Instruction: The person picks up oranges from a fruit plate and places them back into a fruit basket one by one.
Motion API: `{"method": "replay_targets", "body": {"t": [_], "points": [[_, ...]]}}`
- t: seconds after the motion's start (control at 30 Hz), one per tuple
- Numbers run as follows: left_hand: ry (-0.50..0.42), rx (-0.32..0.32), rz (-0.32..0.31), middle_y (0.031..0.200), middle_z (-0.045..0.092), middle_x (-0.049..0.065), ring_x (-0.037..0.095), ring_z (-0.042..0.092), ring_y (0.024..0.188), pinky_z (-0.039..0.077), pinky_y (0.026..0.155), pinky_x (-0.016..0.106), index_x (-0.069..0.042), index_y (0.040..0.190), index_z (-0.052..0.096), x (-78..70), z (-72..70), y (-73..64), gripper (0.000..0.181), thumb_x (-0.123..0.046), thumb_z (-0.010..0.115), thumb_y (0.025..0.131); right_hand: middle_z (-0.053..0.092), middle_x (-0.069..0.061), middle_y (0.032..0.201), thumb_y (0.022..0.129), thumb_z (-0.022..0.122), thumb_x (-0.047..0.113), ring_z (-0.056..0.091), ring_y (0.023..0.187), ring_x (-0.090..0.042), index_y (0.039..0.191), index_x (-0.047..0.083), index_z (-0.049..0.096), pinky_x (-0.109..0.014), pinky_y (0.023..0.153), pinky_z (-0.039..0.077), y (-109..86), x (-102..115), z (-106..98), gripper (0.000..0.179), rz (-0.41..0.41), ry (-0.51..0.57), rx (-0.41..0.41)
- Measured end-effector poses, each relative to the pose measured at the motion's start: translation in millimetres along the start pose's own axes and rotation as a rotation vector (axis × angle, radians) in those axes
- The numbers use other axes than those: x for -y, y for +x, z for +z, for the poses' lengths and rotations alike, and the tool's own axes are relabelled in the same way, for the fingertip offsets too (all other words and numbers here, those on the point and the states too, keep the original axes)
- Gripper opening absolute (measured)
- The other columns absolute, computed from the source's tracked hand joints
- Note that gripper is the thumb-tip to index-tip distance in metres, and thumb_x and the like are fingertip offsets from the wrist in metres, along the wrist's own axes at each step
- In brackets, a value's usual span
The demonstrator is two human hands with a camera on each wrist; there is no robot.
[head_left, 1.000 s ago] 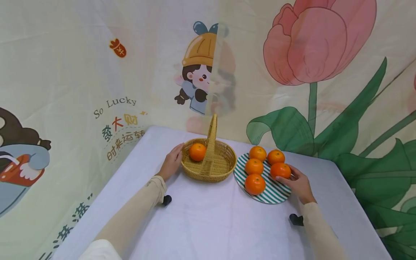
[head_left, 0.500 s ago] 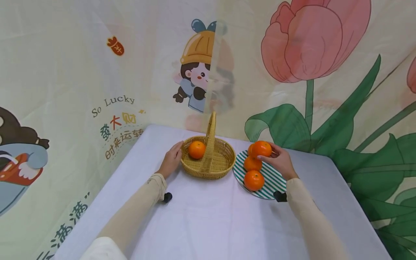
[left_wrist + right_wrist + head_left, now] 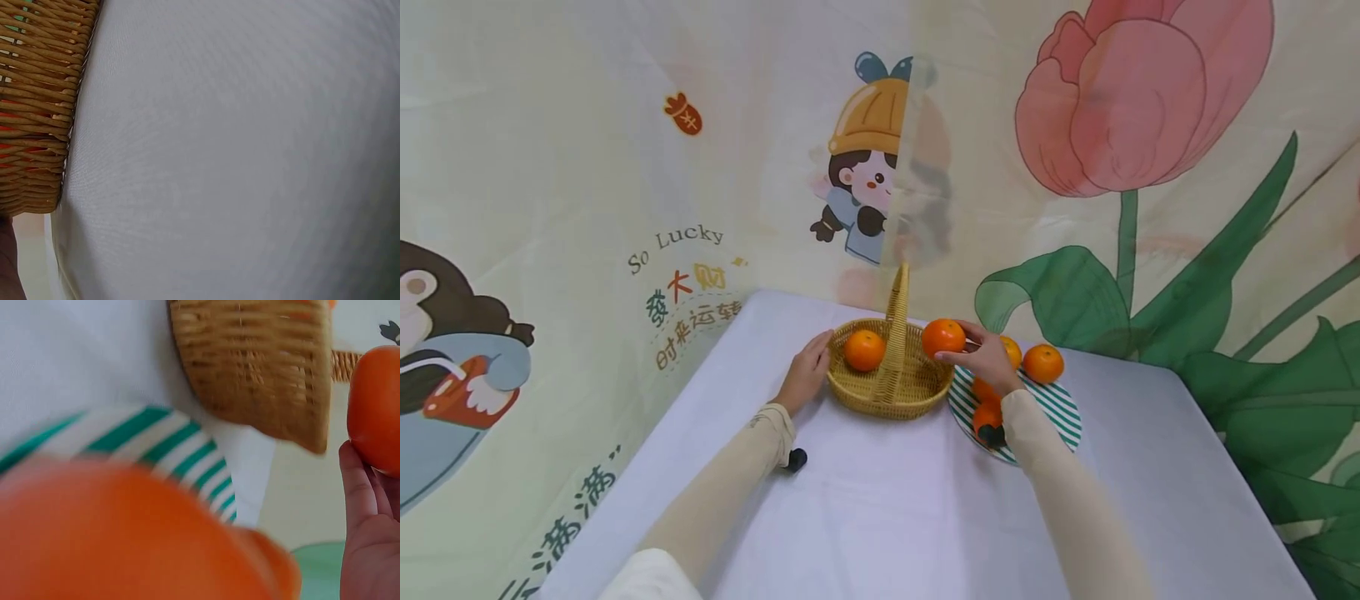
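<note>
My right hand (image 3: 988,362) holds an orange (image 3: 943,337) between thumb and fingers, over the right rim of a wicker basket (image 3: 880,407). In the right wrist view the held orange (image 3: 380,409) rests against the fingertips at the right edge. Inside the basket, left of its tall handle (image 3: 895,342), lies another orange (image 3: 865,350). My left hand (image 3: 805,373) rests along the basket's left side, fingers extended against the wall. Only a sliver of that hand (image 3: 7,265) shows below the basket (image 3: 37,81) in the left wrist view.
Right of the basket stands a green-and-white striped plate (image 3: 1063,408) with several oranges, one of them (image 3: 1043,364) at its far right. My right wrist and sleeve partly cover the others. A white cloth (image 3: 880,508) covers the table; a printed curtain (image 3: 760,150) hangs behind.
My right hand has lifted an orange from the right side of the plate and carried it left to the basket's rim. My left hand has stayed at the basket.
</note>
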State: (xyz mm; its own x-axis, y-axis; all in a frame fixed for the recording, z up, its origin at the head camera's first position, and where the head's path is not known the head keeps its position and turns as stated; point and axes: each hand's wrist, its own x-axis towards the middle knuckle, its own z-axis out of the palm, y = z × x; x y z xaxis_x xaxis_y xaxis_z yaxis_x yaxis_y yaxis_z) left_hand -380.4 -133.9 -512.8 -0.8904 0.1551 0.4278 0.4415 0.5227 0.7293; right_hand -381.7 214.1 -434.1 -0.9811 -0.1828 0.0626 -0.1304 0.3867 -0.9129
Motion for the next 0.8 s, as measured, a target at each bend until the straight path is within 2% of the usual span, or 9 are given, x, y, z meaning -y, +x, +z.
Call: {"method": "replay_targets", "body": {"t": [0.27,0.47,0.63,0.8], "points": [[0.002,0.003,-0.014,0.151,0.040,0.015,0.028,0.036,0.139,0.029,0.116,0.040,-0.002,0.147,0.040,1.9,0.4,0.3,0.045,-0.007,0.042,0.103,0.054,-0.003,0.138,0.072,0.087,0.038,0.059,0.118,-0.026,0.142,0.020,0.051,-0.041,0.097,0.051,14.1,1.5,27.1,0.081,-0.003,-0.010,0.037],[-0.004,-0.002,0.004,0.150,0.041,0.015,0.028,0.036,0.139,0.029,0.116,0.040,-0.001,0.147,0.040,6.2,2.0,-0.1,0.045,-0.008,0.043,0.103,0.057,-0.003,0.133,0.069,0.089,0.036,0.060,0.115,-0.024,0.140,0.020,0.053,-0.038,0.095,0.053,17.0,3.6,38.9,0.081,-0.001,-0.010,0.052],[0.003,-0.017,0.016,0.149,0.042,0.015,0.028,0.037,0.139,0.030,0.115,0.040,0.001,0.145,0.042,6.4,2.0,0.1,0.044,-0.006,0.044,0.102,0.060,-0.004,0.129,0.064,0.090,0.044,0.062,0.111,-0.023,0.140,0.019,0.053,-0.039,0.094,0.054,19.9,4.9,45.7,0.088,0.022,-0.064,0.053],[0.001,-0.019,0.023,0.149,0.042,0.016,0.029,0.038,0.138,0.030,0.115,0.041,0.002,0.145,0.042,5.2,0.4,1.0,0.044,-0.006,0.044,0.102,0.058,-0.007,0.130,0.065,0.089,0.045,0.060,0.111,-0.026,0.140,0.014,0.051,-0.042,0.094,0.054,23.5,7.2,48.1,0.089,0.034,-0.125,0.077]]}}
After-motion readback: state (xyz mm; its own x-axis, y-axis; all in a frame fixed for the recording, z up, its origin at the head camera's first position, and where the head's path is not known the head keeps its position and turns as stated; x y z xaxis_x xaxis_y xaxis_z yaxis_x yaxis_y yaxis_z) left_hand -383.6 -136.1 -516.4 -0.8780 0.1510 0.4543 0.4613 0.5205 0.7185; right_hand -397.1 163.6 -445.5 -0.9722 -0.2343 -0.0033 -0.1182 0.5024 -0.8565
